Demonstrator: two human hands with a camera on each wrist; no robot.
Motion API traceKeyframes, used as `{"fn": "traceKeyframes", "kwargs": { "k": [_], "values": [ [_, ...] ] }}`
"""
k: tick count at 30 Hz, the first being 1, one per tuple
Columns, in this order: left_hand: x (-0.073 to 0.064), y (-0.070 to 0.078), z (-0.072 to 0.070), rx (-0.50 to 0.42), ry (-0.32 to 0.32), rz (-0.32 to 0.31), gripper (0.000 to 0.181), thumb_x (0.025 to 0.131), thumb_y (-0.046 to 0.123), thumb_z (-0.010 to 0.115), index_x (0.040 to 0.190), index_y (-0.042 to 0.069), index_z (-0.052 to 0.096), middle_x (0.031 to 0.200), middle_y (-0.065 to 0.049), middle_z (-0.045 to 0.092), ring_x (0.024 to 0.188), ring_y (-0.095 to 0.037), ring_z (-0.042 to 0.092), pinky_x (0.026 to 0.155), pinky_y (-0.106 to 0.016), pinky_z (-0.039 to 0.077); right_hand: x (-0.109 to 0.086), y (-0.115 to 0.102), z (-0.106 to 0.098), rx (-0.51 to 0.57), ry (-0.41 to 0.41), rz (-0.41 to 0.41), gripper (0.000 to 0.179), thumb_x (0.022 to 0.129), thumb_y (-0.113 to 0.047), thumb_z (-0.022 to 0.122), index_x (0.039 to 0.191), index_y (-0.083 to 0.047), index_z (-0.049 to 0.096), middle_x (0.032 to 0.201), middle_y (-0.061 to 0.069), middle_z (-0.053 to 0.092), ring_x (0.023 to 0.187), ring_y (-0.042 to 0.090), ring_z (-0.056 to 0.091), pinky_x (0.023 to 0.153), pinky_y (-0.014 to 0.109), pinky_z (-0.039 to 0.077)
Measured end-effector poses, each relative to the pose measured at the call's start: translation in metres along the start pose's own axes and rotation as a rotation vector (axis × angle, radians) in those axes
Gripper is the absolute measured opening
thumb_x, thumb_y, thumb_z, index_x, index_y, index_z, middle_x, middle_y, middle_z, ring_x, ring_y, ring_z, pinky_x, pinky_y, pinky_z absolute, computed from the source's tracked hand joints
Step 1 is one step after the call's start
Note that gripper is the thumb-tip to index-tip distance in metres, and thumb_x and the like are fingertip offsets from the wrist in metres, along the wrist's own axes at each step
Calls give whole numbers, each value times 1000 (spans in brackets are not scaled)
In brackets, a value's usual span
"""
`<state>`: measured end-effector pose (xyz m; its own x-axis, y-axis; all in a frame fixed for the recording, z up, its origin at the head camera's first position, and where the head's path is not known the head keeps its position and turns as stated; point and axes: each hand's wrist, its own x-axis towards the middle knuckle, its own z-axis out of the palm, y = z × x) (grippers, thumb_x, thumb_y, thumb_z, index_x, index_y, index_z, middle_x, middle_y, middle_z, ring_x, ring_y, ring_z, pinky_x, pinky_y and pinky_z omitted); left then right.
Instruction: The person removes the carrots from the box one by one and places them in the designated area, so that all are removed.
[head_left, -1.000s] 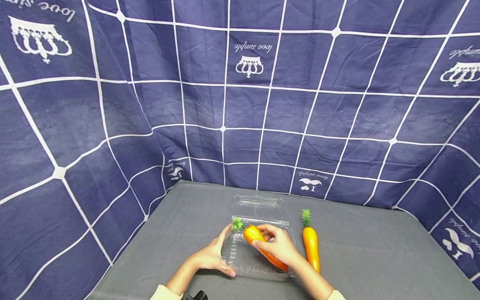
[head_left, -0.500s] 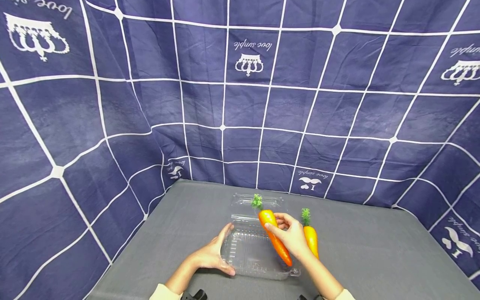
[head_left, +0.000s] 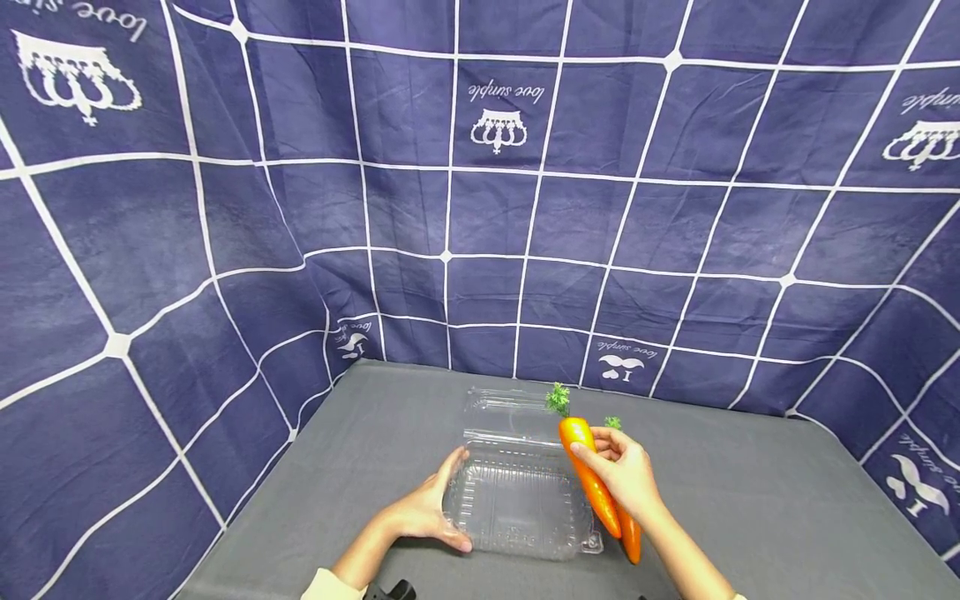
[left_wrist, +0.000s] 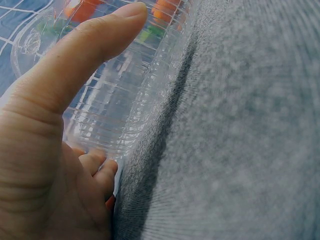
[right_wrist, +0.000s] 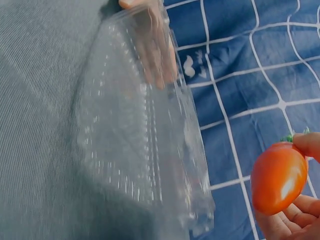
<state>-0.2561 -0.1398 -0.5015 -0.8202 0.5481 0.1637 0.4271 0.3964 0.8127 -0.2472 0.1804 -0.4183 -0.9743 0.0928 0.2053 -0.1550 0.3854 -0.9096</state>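
Observation:
A clear plastic clamshell box [head_left: 517, 510] stands with its lid [head_left: 510, 402] folded back behind it. My left hand [head_left: 431, 507] holds the box's left end, thumb along the near wall and fingers at the far side. In the left wrist view the thumb lies across the ribbed wall [left_wrist: 115, 105]. My right hand [head_left: 628, 473] pinches an orange carrot [head_left: 588, 477] with a green leafy top, raised at the box's right edge and tilted tip toward me. The right wrist view shows this carrot [right_wrist: 280, 177] end-on between thumb and fingers.
A second carrot [head_left: 632, 540] lies on the grey cloth-covered table [head_left: 750, 483] right of the box, partly covered by the right hand and the held carrot. Blue curtain [head_left: 570, 217] with white grid lines hangs behind and at both sides.
My right hand has lifted the carrot up out of the box and carried it right, to beside the second carrot. The left hand and the box have stayed in place.

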Motion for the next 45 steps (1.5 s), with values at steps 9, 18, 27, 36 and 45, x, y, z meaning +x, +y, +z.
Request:
{"fn": "traceKeyframes", "kwargs": {
  "k": [9,18,27,36,45],
  "values": [
    [0,1,0,3,5,-6,136,53,24,97,153,-2,8,156,-19,26,140,-39,25,110,-58,21,-1,9,-30,-60,45,10,43,84,-23,78,114,5,64,89,8,68,70,6,63,62,22,51],
    [-1,1,0,3,1,-2,135,54,25,97,153,0,9,156,-20,26,140,-40,24,111,-57,21,-4,22,-58,-158,86,82,50,86,-33,75,117,4,63,94,9,69,74,2,63,67,18,49],
    [-1,0,0,-10,4,-4,136,54,26,97,153,1,7,156,-20,25,140,-40,23,111,-58,20,-4,38,-85,-186,114,161,56,87,-39,73,120,5,60,94,7,70,70,4,61,64,20,49],
    [-2,0,0,-3,-5,14,135,55,23,97,153,0,8,156,-22,25,140,-40,24,112,-54,20,-3,62,-105,-249,151,211,62,86,-43,73,119,8,60,88,4,72,67,3,59,62,21,46],
    [0,-1,0,-10,-6,21,135,55,25,97,153,-1,7,155,-23,25,140,-42,23,112,-54,20,1,81,-120,-319,169,230,64,86,-42,72,120,11,58,93,13,72,68,1,57,63,21,45]
  ]
}}
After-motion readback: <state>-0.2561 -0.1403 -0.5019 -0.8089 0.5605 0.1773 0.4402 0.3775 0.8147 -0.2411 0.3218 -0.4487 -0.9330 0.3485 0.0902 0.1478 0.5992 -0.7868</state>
